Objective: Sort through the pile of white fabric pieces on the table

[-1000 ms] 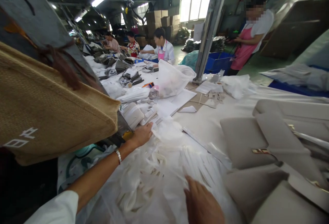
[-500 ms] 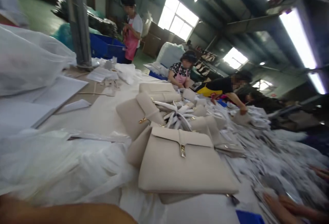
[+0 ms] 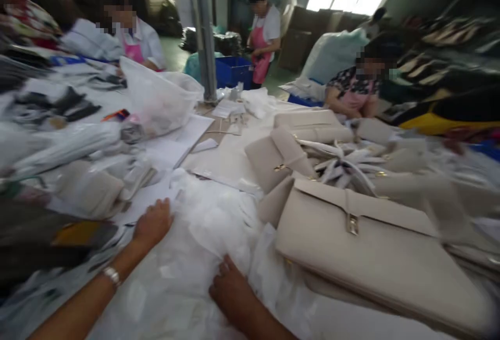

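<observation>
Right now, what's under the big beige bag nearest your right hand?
The beige bag lies partly on the white plastic wrap pile and on another beige piece jutting from its left end. The right hand rests on the wrap beside it. Anything deeper beneath is covered.

a heap of thin, translucent white plastic bags (image 3: 203, 236) lies crumpled and overlapping on the table, spreading from the near edge toward the middle. its right side runs up against a flat beige handbag (image 3: 363, 249), which lies flap up with a small gold clasp at its centre
</observation>
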Demonstrator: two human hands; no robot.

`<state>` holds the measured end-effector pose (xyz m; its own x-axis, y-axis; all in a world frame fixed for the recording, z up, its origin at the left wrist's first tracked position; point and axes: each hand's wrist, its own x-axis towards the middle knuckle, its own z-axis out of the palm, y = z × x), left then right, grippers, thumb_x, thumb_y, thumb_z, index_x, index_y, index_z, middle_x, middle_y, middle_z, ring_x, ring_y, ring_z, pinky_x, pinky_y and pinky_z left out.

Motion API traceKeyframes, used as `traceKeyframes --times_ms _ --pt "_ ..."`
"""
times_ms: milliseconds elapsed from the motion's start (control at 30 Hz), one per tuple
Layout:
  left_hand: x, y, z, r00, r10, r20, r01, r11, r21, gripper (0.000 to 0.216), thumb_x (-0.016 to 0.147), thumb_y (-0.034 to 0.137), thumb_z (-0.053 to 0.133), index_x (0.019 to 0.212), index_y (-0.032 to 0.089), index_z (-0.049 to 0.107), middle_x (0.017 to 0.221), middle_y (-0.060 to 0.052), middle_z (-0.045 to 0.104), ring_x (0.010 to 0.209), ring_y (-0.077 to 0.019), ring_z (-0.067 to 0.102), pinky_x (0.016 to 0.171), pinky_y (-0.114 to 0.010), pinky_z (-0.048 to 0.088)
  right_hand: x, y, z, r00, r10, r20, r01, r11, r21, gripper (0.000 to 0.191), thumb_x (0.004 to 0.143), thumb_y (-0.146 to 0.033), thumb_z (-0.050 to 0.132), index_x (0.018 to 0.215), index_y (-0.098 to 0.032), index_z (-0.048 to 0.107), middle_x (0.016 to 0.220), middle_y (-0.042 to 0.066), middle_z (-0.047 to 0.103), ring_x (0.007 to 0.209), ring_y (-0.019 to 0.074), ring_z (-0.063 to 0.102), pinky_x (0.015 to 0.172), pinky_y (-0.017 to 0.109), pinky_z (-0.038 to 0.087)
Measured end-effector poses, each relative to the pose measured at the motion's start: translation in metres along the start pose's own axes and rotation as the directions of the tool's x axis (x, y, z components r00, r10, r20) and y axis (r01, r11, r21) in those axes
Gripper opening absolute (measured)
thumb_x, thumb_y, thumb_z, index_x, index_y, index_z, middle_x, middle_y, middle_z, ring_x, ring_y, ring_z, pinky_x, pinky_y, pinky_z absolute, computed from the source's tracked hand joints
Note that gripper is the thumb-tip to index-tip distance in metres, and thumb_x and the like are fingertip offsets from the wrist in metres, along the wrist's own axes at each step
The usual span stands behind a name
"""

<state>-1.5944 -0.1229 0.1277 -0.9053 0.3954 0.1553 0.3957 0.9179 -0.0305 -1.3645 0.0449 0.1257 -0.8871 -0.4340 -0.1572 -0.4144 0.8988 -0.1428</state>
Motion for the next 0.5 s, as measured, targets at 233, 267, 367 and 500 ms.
traceKeyframes --times_ms 233,267,367,500 --pt "-0.028 -0.014 -0.005 0.997 -0.036 0.067 0.02 0.973 0.231 0.077 0.086 0.047 0.063 0.144 0.004 0.035 0.148 -0.025 0.033 0.131 -0.0437 0.034 0.103 -0.06 0.039 -0.015 -0.013 -0.006 1.0 0.019 -0.024 -0.016 0.991 0.131 0.038 0.097 -0.02 0.036 0.125 -0.013 0.061 0.134 0.014 0.056 0.135 0.0357 0.041 0.118 0.061 0.03" --pt "-0.035 -0.011 -0.009 0.998 -0.007 0.059 -0.005 0.979 0.203 0.079 0.085 0.045 0.065 0.145 0.004 0.034 0.152 -0.024 0.027 0.137 -0.0441 0.025 0.11 -0.063 0.03 -0.026 -0.017 -0.01 0.997 0.037 -0.06 -0.027 0.987 0.159 0.044 0.097 -0.021 0.035 0.137 -0.018 0.052 0.148 0.012 0.042 0.141 0.037 0.032 0.117 0.063 0.03" --pt "-0.071 -0.002 -0.028 0.984 0.173 -0.04 -0.174 0.984 -0.032 0.055 0.092 0.032 0.056 0.138 0.006 0.041 0.15 -0.019 0.033 0.143 -0.0325 0.02 0.12 -0.05 0.023 -0.069 -0.022 -0.016 0.955 0.237 -0.177 -0.177 0.937 0.302 0.055 0.093 -0.019 0.035 0.146 -0.032 0.038 0.157 0.001 0.027 0.145 0.0303 0.028 0.118 0.057 0.035" --pt "-0.128 0.025 -0.052 0.933 0.356 0.061 -0.277 0.813 -0.512 0.027 0.1 0.03 0.037 0.105 0.017 0.06 0.112 -0.007 0.058 0.11 -0.0175 0.054 0.1 -0.032 0.044 -0.129 0.002 0.003 0.548 0.828 -0.116 -0.601 0.487 0.633 0.046 0.092 -0.047 0.032 0.12 -0.019 0.055 0.129 0.014 0.057 0.122 0.0259 0.055 0.108 0.043 0.048"
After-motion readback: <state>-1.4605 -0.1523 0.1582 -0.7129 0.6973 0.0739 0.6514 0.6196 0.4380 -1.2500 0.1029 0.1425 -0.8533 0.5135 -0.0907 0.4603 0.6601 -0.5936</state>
